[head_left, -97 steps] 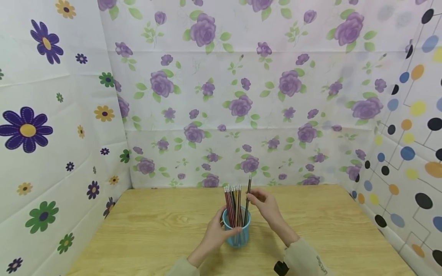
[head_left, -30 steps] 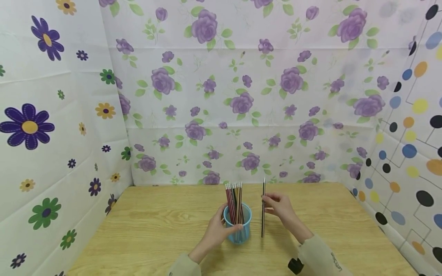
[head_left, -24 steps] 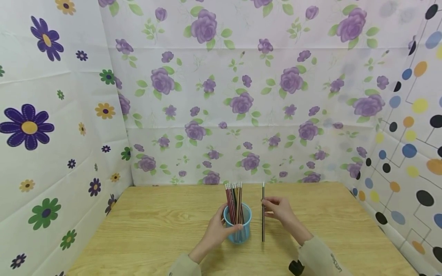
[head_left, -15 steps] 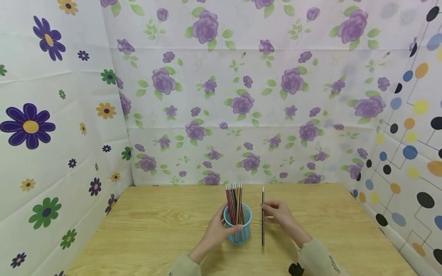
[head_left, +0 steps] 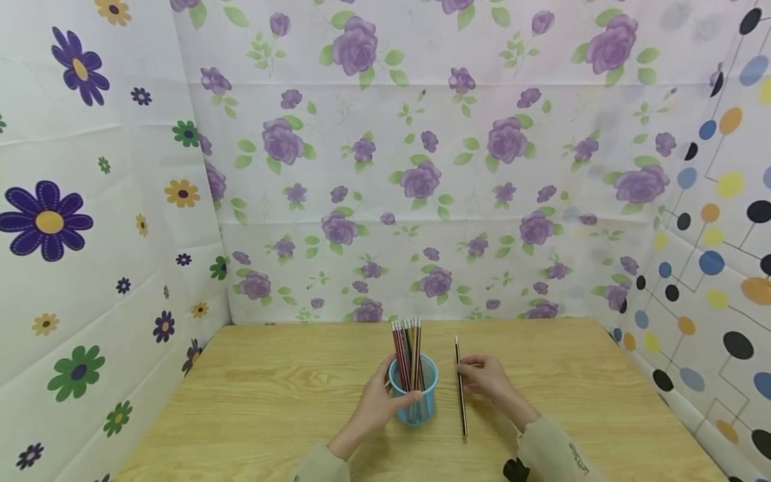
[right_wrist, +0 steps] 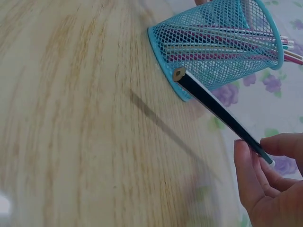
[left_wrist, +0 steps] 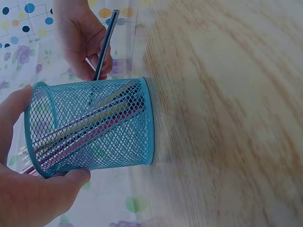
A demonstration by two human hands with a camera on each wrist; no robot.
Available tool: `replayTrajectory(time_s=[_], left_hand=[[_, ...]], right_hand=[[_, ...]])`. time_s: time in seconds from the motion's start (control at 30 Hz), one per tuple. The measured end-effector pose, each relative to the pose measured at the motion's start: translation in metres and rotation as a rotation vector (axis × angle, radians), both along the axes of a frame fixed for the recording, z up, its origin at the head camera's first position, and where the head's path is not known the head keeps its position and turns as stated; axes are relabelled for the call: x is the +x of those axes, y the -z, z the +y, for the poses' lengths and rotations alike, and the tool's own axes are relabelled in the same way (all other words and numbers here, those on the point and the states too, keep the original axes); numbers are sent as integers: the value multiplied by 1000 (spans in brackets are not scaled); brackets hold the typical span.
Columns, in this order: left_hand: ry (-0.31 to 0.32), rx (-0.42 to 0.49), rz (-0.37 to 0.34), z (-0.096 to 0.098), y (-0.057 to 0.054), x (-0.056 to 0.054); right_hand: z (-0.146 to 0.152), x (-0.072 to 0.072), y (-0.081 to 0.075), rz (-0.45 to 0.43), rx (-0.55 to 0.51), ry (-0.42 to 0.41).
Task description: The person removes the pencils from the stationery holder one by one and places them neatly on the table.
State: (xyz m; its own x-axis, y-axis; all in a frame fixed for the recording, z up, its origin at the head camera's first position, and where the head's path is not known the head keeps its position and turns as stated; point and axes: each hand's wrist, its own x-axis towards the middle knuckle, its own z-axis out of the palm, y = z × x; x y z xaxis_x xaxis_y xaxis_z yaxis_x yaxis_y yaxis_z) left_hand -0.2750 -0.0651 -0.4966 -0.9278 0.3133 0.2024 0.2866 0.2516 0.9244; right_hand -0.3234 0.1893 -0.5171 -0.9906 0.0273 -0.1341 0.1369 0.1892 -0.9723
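A blue mesh pencil cup (head_left: 415,410) stands upright on the wooden table, holding several pencils (head_left: 407,355) with their white-tipped ends up. My left hand (head_left: 376,405) grips the cup from its left side, thumb across the front near the rim; the left wrist view shows the fingers on both sides of the mesh (left_wrist: 94,127). To the right of the cup, my right hand (head_left: 489,380) pinches a black striped pencil (head_left: 462,402) near its upper end. In the right wrist view that pencil (right_wrist: 218,111) slants above the table, its flat unsharpened end toward the camera and its shadow below.
The wooden table (head_left: 271,388) spreads out on all sides of the cup. Behind it hangs a cloth with purple roses (head_left: 355,167); flowered and dotted cloths close the left and right. A black object (head_left: 515,470) sits by the right sleeve.
My right hand has drawn the black pencil out of the cup, carried it right, then lowered it toward the table and tilted it slightly. The left hand has stayed on the cup.
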Motion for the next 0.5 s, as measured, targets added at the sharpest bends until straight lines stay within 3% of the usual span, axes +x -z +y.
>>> replayTrajectory(time_s=[0.2, 0.5], left_hand=[[0, 3, -12, 0, 0, -1], [-7, -4, -5, 0, 0, -1]], right_hand=[[-1, -4, 6, -8, 73, 24], [-3, -2, 5, 33, 266, 36]])
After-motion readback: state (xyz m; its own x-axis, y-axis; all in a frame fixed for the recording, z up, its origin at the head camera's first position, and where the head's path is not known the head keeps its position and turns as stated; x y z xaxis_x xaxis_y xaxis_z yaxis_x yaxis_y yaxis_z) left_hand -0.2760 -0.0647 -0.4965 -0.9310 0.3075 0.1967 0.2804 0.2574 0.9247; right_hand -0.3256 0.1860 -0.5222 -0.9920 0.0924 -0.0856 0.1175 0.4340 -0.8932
